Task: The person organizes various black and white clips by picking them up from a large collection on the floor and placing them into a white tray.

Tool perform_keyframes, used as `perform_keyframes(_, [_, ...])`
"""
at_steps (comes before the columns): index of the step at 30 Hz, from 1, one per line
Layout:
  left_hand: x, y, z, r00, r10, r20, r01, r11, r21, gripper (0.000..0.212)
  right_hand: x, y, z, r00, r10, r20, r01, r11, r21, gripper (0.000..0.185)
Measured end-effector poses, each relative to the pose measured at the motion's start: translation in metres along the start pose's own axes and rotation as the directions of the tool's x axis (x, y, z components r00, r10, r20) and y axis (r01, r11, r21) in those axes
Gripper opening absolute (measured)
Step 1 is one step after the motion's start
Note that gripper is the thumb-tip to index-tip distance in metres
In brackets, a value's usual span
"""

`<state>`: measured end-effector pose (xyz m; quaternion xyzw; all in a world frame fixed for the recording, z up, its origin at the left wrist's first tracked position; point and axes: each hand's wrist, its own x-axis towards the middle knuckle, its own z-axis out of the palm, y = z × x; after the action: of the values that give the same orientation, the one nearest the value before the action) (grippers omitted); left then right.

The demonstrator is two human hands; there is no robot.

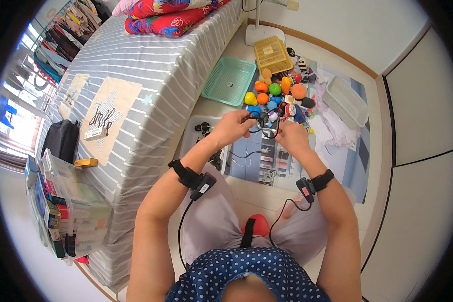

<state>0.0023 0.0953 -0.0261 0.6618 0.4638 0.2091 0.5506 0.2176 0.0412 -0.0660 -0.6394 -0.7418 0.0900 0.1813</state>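
A black cable [262, 124] hangs in loose loops between my two hands, above the printed mat. My left hand [230, 128] pinches its loops between thumb and fingers. With bent fingers my right hand [292, 137] grips the cable's other side; the fingertips are partly hidden. Under my left forearm stands a light grey plastic bin [188, 132] with several black cables [202, 128] in it. On the mat between my forearms lie a cable with a plug [265, 150] and a coiled pale cable [270, 176].
Beyond my hands lie several toys, among them a green ball [275, 89]. A turquoise basket [228, 81], a yellow basket [273, 54] and a tipped white basket [346, 102] surround them. Pale cloth [334, 130] lies right. The bed [166, 87] borders the left, cabinet doors [419, 113] the right.
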Motion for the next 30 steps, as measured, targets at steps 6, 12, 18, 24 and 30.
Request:
perform_keyframes(6, [-0.003, 0.005, 0.018, 0.984, 0.079, -0.158, -0.064, 0.993, 0.103, 0.029, -0.014, 0.004, -0.039, 0.992, 0.113, -0.064, -0.097, 0.973, 0.211, 0.015])
perform_keyframes(12, [0.01, -0.025, 0.039, 0.943, 0.154, -0.295, -0.146, 0.988, 0.049, 0.029, -0.026, 0.007, -0.05, 0.964, 0.249, -0.09, -0.139, 0.766, 0.627, 0.015])
perform_keyframes(18, [0.024, -0.01, 0.044, 0.974, 0.093, -0.208, -0.103, 0.994, -0.037, 0.028, -0.023, 0.013, -0.053, 0.904, 0.317, -0.288, -0.105, 0.816, 0.569, 0.023])
perform_keyframes(24, [0.027, 0.006, 0.06, 0.963, 0.214, -0.162, -0.192, 0.971, 0.14, 0.028, -0.018, -0.004, -0.063, 0.877, 0.415, -0.243, -0.066, 0.604, 0.794, 0.024])
perform_keyframes(30, [0.025, 0.01, 0.069, 0.897, 0.386, -0.214, -0.338, 0.913, 0.229, 0.023, -0.022, -0.002, -0.068, 0.885, 0.415, -0.209, -0.038, 0.512, 0.858, 0.021])
